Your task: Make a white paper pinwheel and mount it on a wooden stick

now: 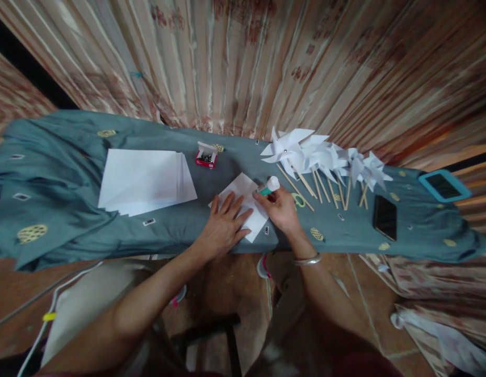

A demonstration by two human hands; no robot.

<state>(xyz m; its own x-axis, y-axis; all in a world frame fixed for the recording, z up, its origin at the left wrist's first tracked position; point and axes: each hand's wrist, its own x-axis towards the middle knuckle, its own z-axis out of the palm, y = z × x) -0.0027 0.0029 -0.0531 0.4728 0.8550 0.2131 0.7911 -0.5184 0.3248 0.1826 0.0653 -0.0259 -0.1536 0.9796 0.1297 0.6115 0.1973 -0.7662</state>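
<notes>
A white square of paper (243, 184) lies turned cornerwise on the cloth-covered table in front of me. My left hand (223, 225) rests flat on its left part, fingers spread. My right hand (280, 207) grips a glue stick (268, 186), white and green, held slanted over the paper's right side. Whether the glue tip touches the paper is hidden by my fingers. Partly behind my right hand lie scissors with light green handles (298, 200). Beyond the paper stands a small open red box (206, 156) with dark little pieces inside.
On the left lies a stack of white paper (143, 178). Several white paper pinwheels (293, 149) on wooden sticks lie at the right. Further right are a dark phone (385, 217) and a blue-framed tablet (444, 186). A patterned curtain (243, 68) hangs behind the table.
</notes>
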